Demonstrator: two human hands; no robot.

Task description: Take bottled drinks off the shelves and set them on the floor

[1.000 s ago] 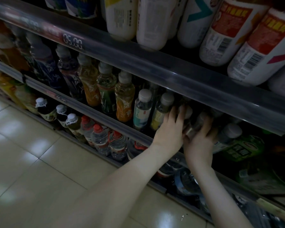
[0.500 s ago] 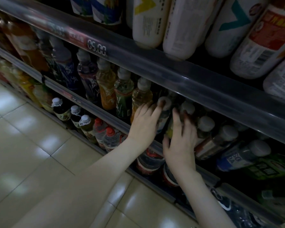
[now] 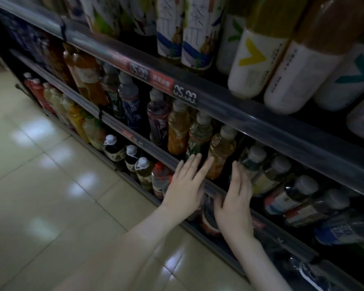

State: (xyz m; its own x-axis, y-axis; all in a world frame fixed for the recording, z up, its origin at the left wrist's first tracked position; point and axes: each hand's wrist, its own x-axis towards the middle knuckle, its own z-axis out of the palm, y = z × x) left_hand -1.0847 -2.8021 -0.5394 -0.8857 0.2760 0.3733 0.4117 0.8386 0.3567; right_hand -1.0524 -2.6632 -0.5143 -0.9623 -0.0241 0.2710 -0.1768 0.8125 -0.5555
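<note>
We reach both hands toward the middle shelf rail (image 3: 172,162). Our left hand (image 3: 185,185) is flat with the fingers spread wide and holds nothing; its fingertips are at the amber bottle (image 3: 220,152). Our right hand (image 3: 235,198) is also loose and empty, just beside a dark bottle (image 3: 252,162). The bottles stand tightly together, so we think pulling one out carelessly could tip its neighbours over the rail onto the tiled floor (image 3: 51,185).

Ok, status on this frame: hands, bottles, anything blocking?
Left hand open, empty. Right hand open, fingertips at a grey-capped bottle. Amber bottle between the hands. Shelf rail crosses in front of them.
</note>
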